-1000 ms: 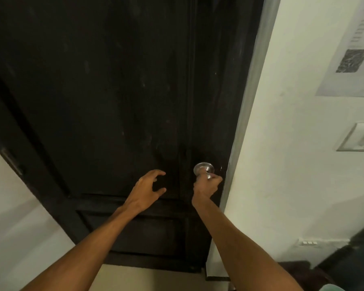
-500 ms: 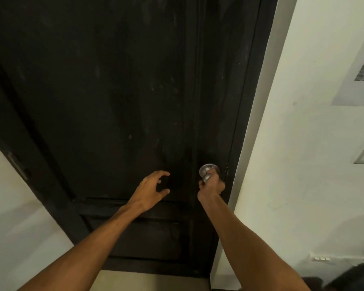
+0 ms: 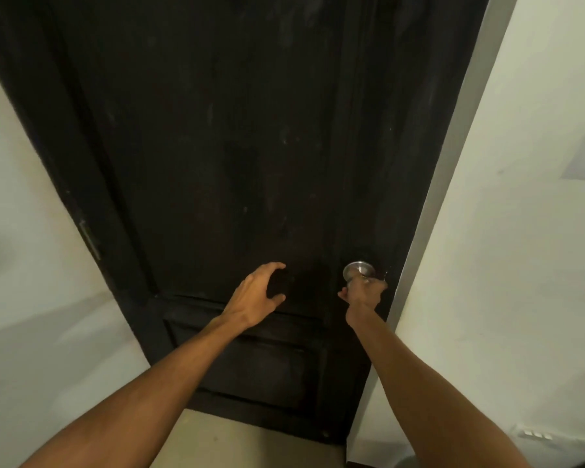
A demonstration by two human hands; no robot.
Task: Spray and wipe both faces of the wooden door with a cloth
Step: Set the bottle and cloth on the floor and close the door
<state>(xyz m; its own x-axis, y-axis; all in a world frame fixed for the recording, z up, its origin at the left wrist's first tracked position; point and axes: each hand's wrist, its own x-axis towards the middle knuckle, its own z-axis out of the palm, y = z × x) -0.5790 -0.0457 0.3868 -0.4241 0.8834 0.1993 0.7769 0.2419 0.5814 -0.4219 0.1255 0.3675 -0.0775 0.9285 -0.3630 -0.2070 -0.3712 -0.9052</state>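
The dark wooden door (image 3: 237, 157) fills the middle of the view and stands shut in its frame. My right hand (image 3: 365, 297) grips the silver round knob (image 3: 358, 270) at the door's right edge, fingers curled round its lower part. My left hand (image 3: 255, 295) is held against the door face left of the knob, with thumb and fingers curved like a claw. The patch between them is very dark, so I cannot tell whether it holds anything. No cloth or spray bottle is visible.
White walls flank the door on the left (image 3: 31, 265) and right (image 3: 520, 265). A hinge (image 3: 90, 239) shows on the door's left side. A beige floor strip (image 3: 237, 440) lies below the door. A white socket (image 3: 534, 434) sits low on the right wall.
The view has shifted right and closer to the door; the wall paper and switch have slid out of sight. Both hands stay where they were, right hand on the knob.
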